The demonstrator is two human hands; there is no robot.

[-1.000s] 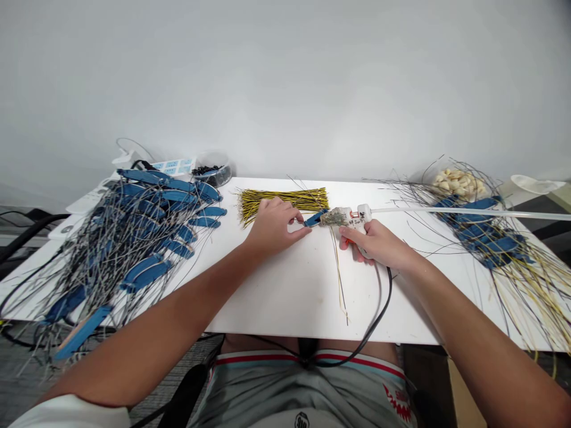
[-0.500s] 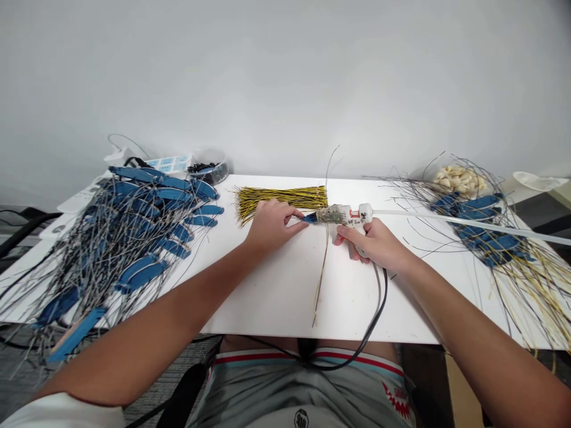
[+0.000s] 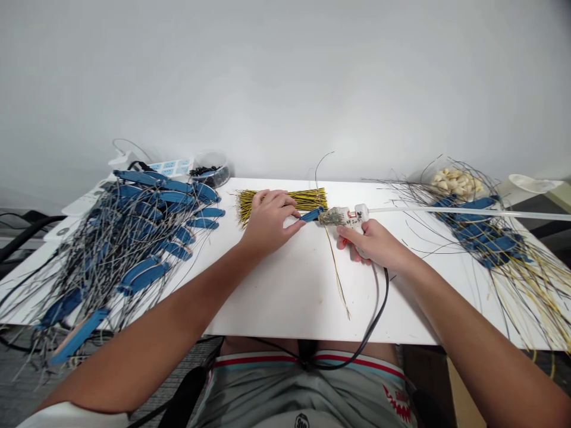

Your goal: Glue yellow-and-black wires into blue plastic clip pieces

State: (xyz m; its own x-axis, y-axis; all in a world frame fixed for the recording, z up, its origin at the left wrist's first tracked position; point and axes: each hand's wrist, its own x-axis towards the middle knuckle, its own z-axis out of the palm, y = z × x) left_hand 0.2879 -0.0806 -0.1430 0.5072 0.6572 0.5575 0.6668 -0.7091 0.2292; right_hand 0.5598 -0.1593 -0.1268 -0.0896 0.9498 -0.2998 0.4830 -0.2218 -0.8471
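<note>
Between thumb and fingers, my left hand point(image 3: 270, 221) pinches the left end of a small blue piece point(image 3: 311, 214). My right hand point(image 3: 372, 242) is wrapped round a white glue gun point(image 3: 350, 217) with a clear stick running out of its back to the right. The gun's crusted nozzle is at the right end of the blue piece. Thin wires point(image 3: 335, 264) pass by the nozzle, up toward the wall and down over the table. Behind my left hand lies a bundle of yellow and black wires point(image 3: 307, 195), partly covered by the hand.
On the left is a heap of blue pieces with grey wires point(image 3: 143, 276), beside a power strip point(image 3: 172, 167) and a clear bowl of black parts point(image 3: 212, 172). Blue pieces with yellow wires point(image 3: 495, 241) and a pile of cream-coloured parts point(image 3: 457, 182) are on the right. A black cord point(image 3: 379, 315) hangs over the front edge.
The blue piece shows more between my left hand and the nozzle, and its right end has tilted up. The lower ends of the thin wires have swung to the right.
</note>
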